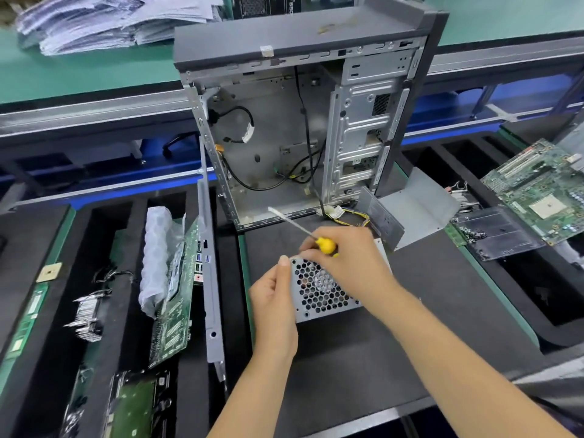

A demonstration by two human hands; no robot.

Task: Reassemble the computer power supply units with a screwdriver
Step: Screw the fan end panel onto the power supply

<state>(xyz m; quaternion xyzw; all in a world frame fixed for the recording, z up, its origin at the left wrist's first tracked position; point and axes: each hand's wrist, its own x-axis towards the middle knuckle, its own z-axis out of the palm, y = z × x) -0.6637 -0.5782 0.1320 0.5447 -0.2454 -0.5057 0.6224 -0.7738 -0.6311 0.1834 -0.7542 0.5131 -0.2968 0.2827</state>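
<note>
A board (pixel 172 298) leans at nine o'clock. At centre, the left hand (pixel 273 300) grips the PSU (pixel 319 290) on the mat (pixel 347 358); the right hand (pixel 350 259) holds a screwdriver (pixel 325 245), shaft pointing toward ten o'clock. A case (pixel 294 128) stands at twelve o'clock.

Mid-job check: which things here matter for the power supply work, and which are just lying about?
In the job: grey metal power supply with honeycomb grille; yellow-handled screwdriver; left hand; right hand.
Lying about: open grey computer case; green motherboard; stacked papers.
</note>
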